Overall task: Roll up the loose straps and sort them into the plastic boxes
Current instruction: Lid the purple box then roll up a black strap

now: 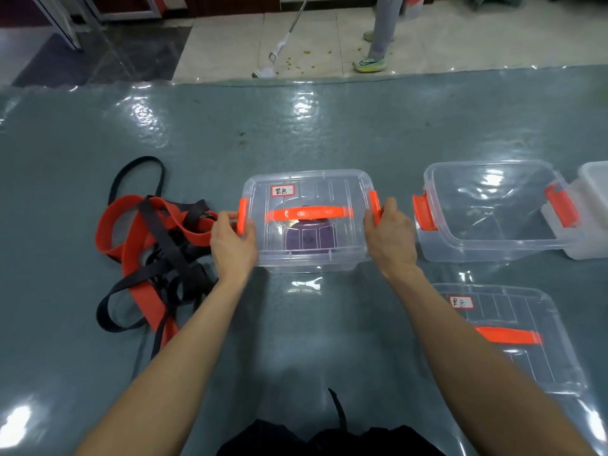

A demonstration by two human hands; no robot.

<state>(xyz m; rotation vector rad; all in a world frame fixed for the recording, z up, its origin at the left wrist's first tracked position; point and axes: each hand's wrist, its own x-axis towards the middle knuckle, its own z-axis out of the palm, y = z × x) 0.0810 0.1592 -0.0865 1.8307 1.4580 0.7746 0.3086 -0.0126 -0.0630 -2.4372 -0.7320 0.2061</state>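
A clear plastic box [329, 258] with a lid, an orange carry handle and a handwritten label stands in the middle of the table. A rolled purple strap [307, 237] lies inside it. My left hand [232, 241] grips the orange latch on the box's left end. My right hand [390, 236] grips the orange latch on its right end. Left of the box lies a tangle of loose red straps [144, 251] and black straps [171, 248].
An open clear box [437, 241] with orange latches sits to the right, a white box [595, 199] beside it. A loose labelled lid [513, 337] lies at the near right. Beyond the table's far edge a person's legs [381, 31] stand by a mop [279, 51].
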